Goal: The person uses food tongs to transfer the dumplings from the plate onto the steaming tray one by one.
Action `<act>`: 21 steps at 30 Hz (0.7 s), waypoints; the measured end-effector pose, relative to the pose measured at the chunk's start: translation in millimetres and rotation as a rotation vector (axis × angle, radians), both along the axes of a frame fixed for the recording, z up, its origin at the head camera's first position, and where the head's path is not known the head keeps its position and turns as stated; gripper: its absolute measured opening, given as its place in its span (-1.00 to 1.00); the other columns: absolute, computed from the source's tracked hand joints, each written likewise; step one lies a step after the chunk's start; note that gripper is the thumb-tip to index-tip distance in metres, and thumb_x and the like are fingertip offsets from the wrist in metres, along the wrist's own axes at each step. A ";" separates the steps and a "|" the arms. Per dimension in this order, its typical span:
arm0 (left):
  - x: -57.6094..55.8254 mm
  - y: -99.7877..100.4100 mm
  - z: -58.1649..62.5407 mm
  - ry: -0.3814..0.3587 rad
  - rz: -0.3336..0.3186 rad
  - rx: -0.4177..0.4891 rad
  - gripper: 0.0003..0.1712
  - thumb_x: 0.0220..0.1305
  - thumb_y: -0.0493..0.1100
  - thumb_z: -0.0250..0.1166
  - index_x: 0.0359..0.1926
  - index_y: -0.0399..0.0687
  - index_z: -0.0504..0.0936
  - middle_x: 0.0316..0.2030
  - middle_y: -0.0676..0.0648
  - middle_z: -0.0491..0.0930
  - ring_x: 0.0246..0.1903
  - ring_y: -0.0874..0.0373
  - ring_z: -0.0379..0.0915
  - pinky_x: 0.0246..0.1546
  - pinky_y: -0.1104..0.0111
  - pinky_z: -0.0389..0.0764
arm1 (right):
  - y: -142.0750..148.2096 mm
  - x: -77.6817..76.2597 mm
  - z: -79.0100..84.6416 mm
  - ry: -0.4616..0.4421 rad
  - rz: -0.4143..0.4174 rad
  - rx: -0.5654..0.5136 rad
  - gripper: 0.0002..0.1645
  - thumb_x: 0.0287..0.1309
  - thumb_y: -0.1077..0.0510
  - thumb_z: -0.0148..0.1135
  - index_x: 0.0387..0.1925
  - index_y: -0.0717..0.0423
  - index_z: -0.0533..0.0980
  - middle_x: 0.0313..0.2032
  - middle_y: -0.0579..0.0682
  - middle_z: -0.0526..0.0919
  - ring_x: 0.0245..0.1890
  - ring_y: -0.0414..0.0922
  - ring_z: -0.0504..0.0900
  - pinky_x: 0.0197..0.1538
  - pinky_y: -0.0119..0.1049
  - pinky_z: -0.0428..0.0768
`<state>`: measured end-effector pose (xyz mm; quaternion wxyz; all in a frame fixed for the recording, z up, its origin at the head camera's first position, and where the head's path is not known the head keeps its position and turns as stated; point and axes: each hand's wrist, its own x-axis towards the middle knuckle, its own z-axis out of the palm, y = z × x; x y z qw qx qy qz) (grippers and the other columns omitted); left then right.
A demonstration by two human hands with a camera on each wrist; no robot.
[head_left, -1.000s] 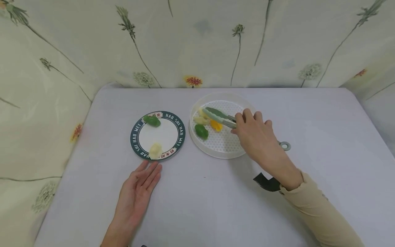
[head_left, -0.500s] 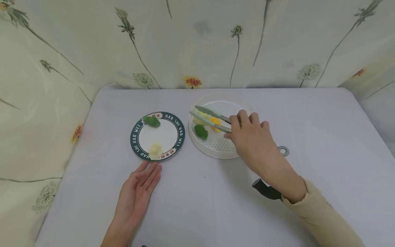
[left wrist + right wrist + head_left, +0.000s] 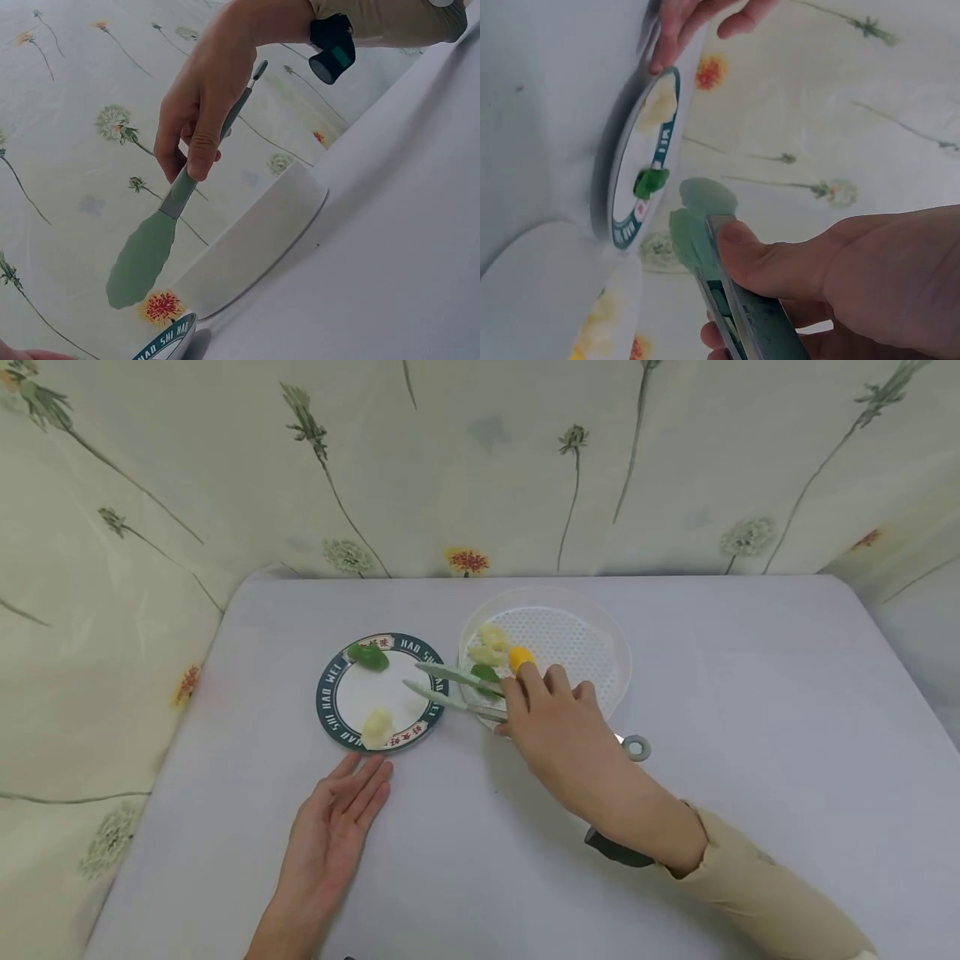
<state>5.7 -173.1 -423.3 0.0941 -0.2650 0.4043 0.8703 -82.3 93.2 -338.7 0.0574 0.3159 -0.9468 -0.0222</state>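
Note:
In the head view my right hand [image 3: 562, 743] grips a pair of tongs [image 3: 450, 677] with pale green paddle tips. The tips stand apart over the right rim of a round plate [image 3: 327, 693] with a dark green lettered border, nothing visible between them. A glossy green piece [image 3: 368, 656] lies at the plate's back edge and a pale yellow lump [image 3: 378, 727] at its front. My left hand [image 3: 333, 835] lies palm up, fingers straight, fingertips right at the plate's near rim. The right wrist view shows thumb and fingers squeezing the tongs' arms [image 3: 754, 307].
Right of the plate stands a shallow round white tray [image 3: 622, 668] with a dotted floor. It holds pale yellow pieces [image 3: 487, 655], a bright yellow piece [image 3: 521, 657] and a green piece [image 3: 486, 675], partly behind the tongs. A flowered cloth [image 3: 480, 468] hangs behind the table.
My right hand has moved left and nearer with the tongs, from above the tray to the plate's right side. The tongs' tips have spread. My left hand has stayed put.

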 end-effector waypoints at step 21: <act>0.7 -1.2 -2.0 0.022 -0.018 -0.018 -0.23 0.68 -0.16 -0.13 0.75 -0.12 -0.17 0.66 -0.21 0.14 0.62 0.01 0.23 0.71 0.27 0.28 | -31.9 12.9 -22.9 0.001 0.127 0.061 -0.47 0.39 -0.12 0.42 0.02 0.25 0.53 -0.23 0.09 0.50 -0.29 0.05 0.43 -0.40 -0.21 0.39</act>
